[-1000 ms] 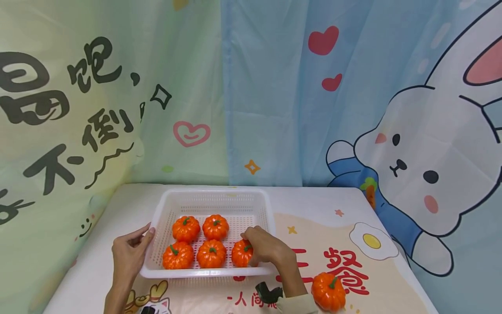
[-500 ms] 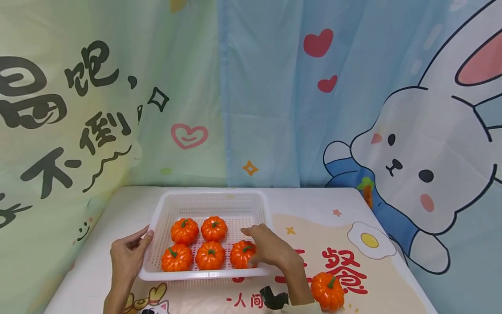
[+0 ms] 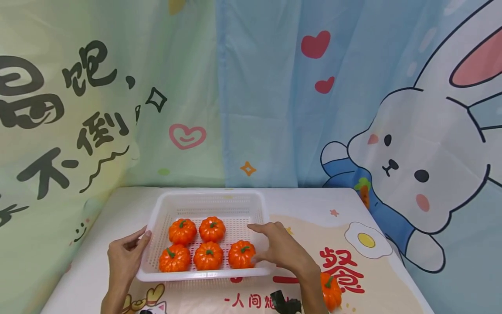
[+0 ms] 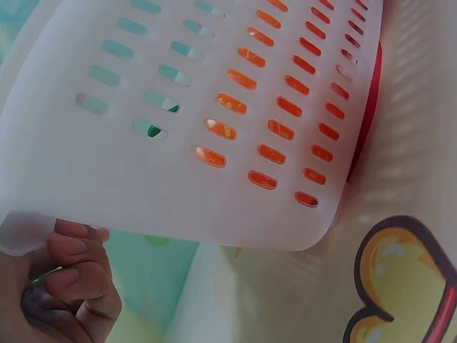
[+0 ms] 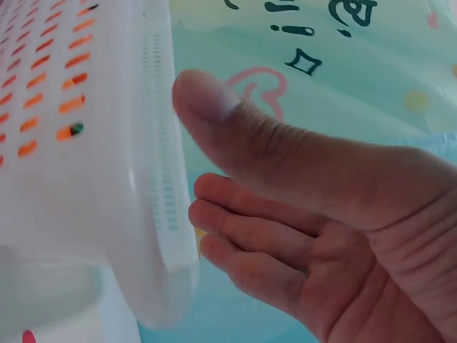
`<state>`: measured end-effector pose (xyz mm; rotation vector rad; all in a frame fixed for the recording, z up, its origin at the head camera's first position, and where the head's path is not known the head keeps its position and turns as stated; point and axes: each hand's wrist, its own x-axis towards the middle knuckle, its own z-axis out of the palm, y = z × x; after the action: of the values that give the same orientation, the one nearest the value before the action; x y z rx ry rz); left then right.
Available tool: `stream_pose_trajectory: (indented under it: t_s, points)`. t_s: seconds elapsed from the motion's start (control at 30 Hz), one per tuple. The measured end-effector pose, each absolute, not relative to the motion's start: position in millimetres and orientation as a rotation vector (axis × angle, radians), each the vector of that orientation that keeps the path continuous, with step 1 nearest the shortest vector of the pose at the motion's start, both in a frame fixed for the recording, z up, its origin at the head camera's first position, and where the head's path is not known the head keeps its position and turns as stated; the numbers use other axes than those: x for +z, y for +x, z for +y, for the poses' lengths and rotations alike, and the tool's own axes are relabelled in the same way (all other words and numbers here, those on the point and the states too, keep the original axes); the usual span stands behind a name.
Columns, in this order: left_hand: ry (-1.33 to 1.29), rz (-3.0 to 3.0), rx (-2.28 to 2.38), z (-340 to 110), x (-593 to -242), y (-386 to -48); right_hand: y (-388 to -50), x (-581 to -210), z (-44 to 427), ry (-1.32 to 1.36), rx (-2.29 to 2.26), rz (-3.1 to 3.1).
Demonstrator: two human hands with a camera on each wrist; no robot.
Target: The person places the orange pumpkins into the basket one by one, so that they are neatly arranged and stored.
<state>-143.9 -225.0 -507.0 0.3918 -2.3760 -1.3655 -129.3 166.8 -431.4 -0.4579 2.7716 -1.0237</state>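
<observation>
A white perforated plastic basket [image 3: 211,274] holds several glossy orange toy pumpkins with green stems. My left hand [image 3: 126,255] grips the basket's left rim between thumb and fingers; its curled fingers [image 4: 78,279] show under the rim in the left wrist view. Over the basket's right side, my right hand [image 3: 288,250] has thumb and index finger apart and holds nothing. The nearest pumpkin [image 3: 241,254] lies in the front right corner, beside that thumb. Another pumpkin [image 3: 332,291] sits on the table outside the basket, partly hidden by my right forearm.
A printed tablecloth [image 3: 313,205] with red characters and a fried-egg picture covers the table. Behind it hangs a cartoon curtain [image 3: 259,109]. A dark object [image 3: 285,303] is attached at my right wrist.
My right hand has let go of the front right pumpkin, opened its fingers and drawn back to the right. My left hand stays on the basket rim.
</observation>
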Motion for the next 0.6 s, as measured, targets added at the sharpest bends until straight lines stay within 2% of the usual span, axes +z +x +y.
stream_pose_trajectory:
  t_s: [0.6]
  points:
    - [0.377, -2.349, -1.371, -225, -506, -145, -96, -433, 202, -0.108, -1.049, 2.859]
